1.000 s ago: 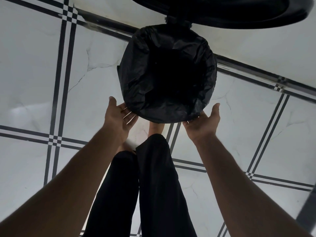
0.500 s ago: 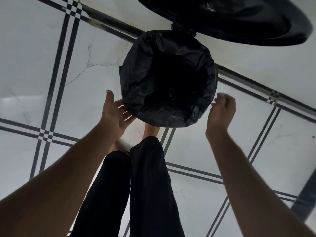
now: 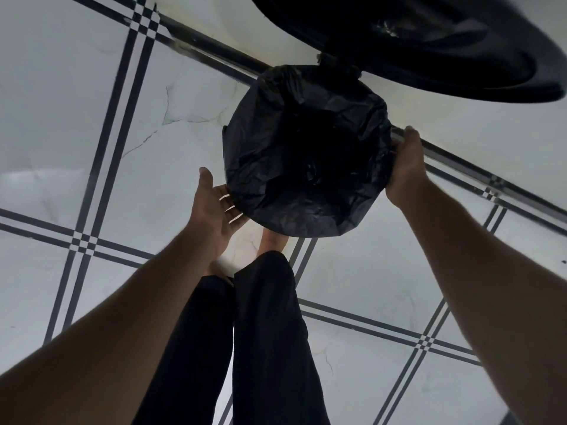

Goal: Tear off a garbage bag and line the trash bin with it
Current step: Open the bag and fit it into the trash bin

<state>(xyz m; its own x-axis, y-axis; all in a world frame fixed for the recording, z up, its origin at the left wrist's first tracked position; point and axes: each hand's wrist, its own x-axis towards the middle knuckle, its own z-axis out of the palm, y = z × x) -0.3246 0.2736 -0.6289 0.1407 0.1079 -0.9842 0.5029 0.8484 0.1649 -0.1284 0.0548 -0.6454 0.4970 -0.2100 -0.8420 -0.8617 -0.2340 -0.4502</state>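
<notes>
The floor (image 3: 61,133) is pale, marble-like tile crossed by double black lines that meet in small checkered squares; thin cracks run through the tile just left of the bin. No brand, label or writing can be read anywhere.

The left hand (image 3: 214,210) reaches forward with the palm turned toward the bin, thumb up and fingers spread, their tips slipping under the lower left edge of the garbage bag (image 3: 276,191). It is open wide against the plastic, not gripping.

Below, between the two forearms, a pair of black trouser legs (image 3: 260,332) runs down to bare feet (image 3: 273,240) that stand just in front of the bin.

The trash bin (image 3: 226,130) sits in the upper middle, seen from above, with only a sliver of its wall showing at the left. The black bag is already inside it, crinkled and folded out over the round rim all the way around. The bin's dark lid (image 3: 429,41) stands raised at the far side, hinged above the rim.

The right hand (image 3: 405,164) is closed on the bag at the right rim, fingers curled over the edge.
</notes>
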